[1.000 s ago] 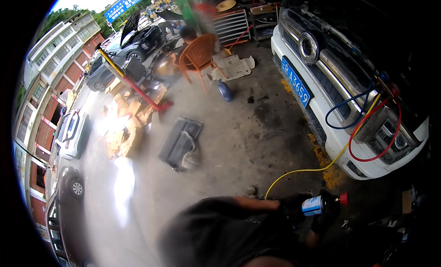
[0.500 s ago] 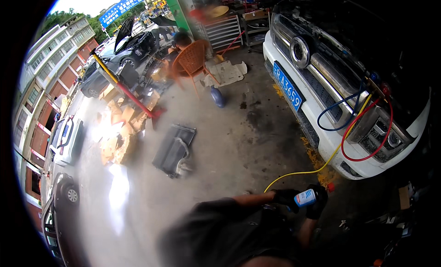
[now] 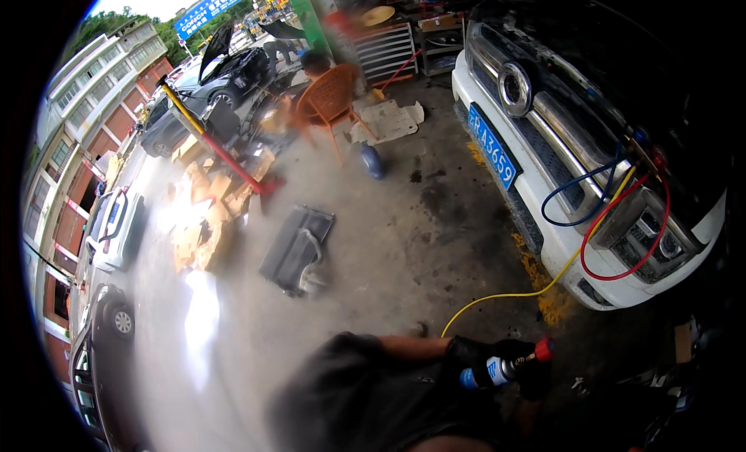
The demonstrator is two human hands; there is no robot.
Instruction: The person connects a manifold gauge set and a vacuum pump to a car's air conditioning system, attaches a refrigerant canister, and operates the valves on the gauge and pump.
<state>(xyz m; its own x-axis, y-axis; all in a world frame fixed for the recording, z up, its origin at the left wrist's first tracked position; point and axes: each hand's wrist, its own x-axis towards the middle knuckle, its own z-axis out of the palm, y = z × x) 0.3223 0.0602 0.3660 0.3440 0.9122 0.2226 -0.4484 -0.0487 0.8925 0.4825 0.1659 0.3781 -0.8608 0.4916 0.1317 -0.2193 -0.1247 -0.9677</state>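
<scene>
Since half a second ago: can (image 3: 496, 370) is lower and further left in view, closer to the body; metal neck now exposed below its red fitting (image 3: 545, 349). Whole scene shifted slightly too, so the head moved a bit.

Hands: black-gloved, close together at the can, in front of the torso. Left hand (image 3: 470, 352) is wrapped around the blue-and-white body, dark fingers crossing it. Right hand (image 3: 535, 386) is just below the neck and red fitting; too dark to tell if it grips or only touches. Can lies tilted, fitting end up and to the right.

Yellow hose (image 3: 513, 295) runs from near the left hand up to the front of the white vehicle (image 3: 544, 219). Red hose (image 3: 622, 279) and blue hose (image 3: 573, 223) loop over its bumper and headlight area, meeting the yellow one above the headlight.

Floor: flat dark panel (image 3: 284, 254) with a pale duct piece on it, well apart from the hands. Blue jug (image 3: 372, 160) beyond, near the orange chair (image 3: 330, 98) with a person in it. Cardboard pile (image 3: 206, 219) on the left.
</scene>
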